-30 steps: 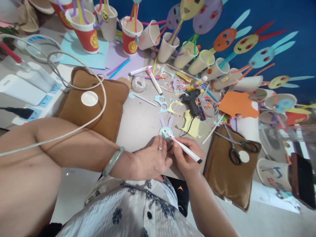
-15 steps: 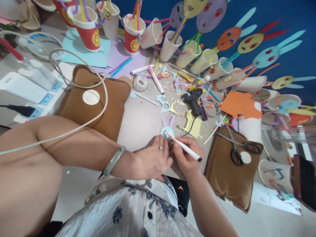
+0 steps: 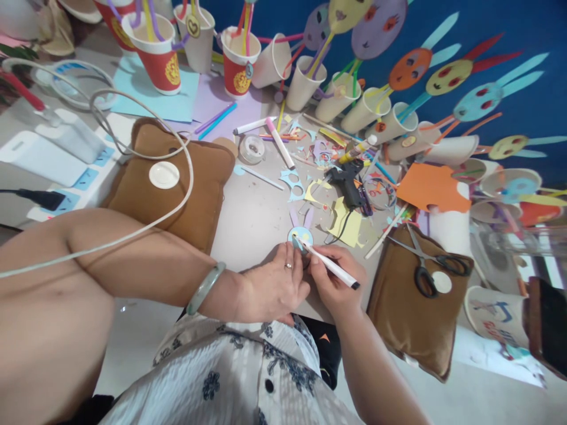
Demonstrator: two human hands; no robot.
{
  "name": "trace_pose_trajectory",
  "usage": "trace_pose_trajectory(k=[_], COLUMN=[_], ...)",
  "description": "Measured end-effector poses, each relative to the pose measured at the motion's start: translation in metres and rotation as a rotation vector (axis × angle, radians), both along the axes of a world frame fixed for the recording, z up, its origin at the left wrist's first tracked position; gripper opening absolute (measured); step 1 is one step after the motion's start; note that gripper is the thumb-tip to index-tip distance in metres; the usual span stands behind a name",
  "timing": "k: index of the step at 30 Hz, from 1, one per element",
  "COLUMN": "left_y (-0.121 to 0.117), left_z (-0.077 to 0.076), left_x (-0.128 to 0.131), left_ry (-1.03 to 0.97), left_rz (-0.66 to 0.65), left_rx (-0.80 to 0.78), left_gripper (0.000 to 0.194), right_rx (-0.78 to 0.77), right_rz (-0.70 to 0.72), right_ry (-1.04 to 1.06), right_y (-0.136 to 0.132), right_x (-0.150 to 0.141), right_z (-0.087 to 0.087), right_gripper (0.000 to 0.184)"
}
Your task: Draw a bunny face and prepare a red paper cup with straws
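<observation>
At the left, on the power strip (image 3: 71,198), white chargers (image 3: 57,156) show no writing clear enough to read. Two red cups (image 3: 156,56) at the back each carry a round gold emblem, and a round tag (image 3: 192,25) beside them bears a dark heart-like mark.

Toward the middle, the person's left hand (image 3: 272,283) lies palm down on the table (image 3: 243,206), its fingers close together and its fingertips at the near left edge of a paper rabbit (image 3: 301,232); whether they grip the paper or only press it cannot be told. The rabbit lies just beyond both hands, between them, with its long axis running away from the body and its ears at the far end. The left fingertips look nearest to it.

On the right, the right hand (image 3: 339,277) pinches a white pen (image 3: 334,268) between thumb and fingers. The pen slants up and left, its tip at the rabbit's face and its black end pointing back toward the right. Farther right, a paper cup (image 3: 496,313) has red and blue print, with red letters too blurred to read.
</observation>
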State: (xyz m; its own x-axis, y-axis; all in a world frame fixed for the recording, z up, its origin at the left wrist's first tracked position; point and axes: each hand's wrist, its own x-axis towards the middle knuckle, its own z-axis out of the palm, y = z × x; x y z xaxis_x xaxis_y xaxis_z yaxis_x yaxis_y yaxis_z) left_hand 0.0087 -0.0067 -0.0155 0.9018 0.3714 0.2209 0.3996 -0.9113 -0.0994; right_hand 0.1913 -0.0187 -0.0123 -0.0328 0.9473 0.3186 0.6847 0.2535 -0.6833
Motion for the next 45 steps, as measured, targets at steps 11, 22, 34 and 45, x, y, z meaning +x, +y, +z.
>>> trace_pose_trajectory(k=[11, 22, 34, 45], left_y=[-0.0007, -0.0022, -0.0005, -0.0015], left_z=[-0.0005, -0.0026, 0.0007, -0.0007], left_x=[-0.0004, 0.0001, -0.0017, -0.0004], left_ry=[0.019, -0.013, -0.015, 0.007], left_rz=[0.011, 0.033, 0.018, 0.020], left_rx=[0.003, 0.037, 0.054, 0.024], left_gripper=[0.095, 0.094, 0.094, 0.094], right_rx=[0.018, 0.027, 0.066, 0.042], right_rz=[0.020, 0.027, 0.044, 0.039], right_ry=[-0.012, -0.040, -0.038, -0.016], right_y=[0.0025, 0.0018, 0.0025, 0.0018], right_x=[-0.0002, 0.0013, 0.0017, 0.0016], right_z=[0.0003, 0.0001, -0.0013, -0.0019], right_gripper=[0.010, 0.010, 0.011, 0.012])
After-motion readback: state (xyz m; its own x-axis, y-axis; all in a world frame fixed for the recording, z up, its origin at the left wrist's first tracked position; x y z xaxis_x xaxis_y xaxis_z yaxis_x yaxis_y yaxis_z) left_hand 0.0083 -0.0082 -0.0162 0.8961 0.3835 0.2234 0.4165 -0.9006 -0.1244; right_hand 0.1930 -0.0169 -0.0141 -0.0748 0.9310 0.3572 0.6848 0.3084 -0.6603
